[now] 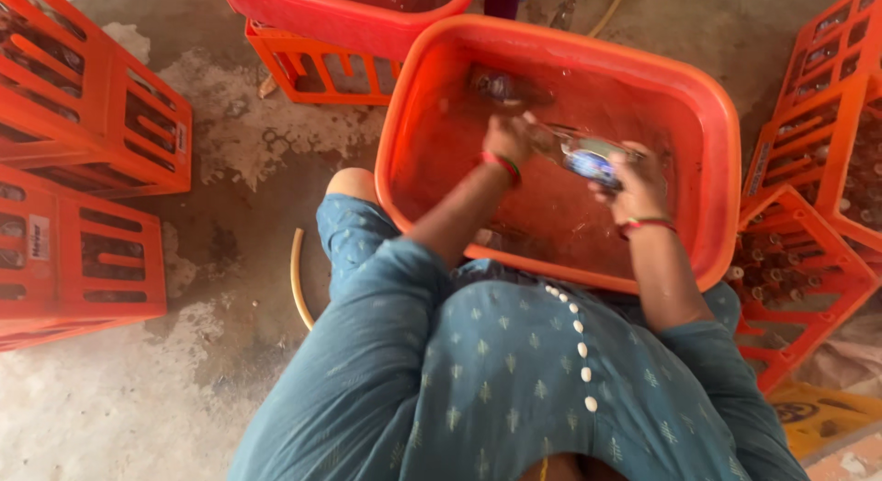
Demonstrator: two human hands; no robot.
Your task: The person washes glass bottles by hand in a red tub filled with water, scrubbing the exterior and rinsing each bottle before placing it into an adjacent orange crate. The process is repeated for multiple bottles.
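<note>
I look down at an orange plastic tub point(707, 123) filled with water, set in front of my knees. Both my hands hold one clear glass bottle point(588, 158) with a blue label, lying sideways just over the water. My left hand point(508, 136) grips its neck end. My right hand point(634, 187) is wrapped around its body. Red bangles sit on both wrists. Another bottle point(496, 84) lies under the water near the tub's far side.
Orange bottle crates stand stacked at the left point(92, 104), behind the tub point(322, 72) and at the right point(818, 159), the right ones holding several bottles. A red tub point(331, 12) rests on the back crate. A hose point(299, 279) lies on the wet concrete floor.
</note>
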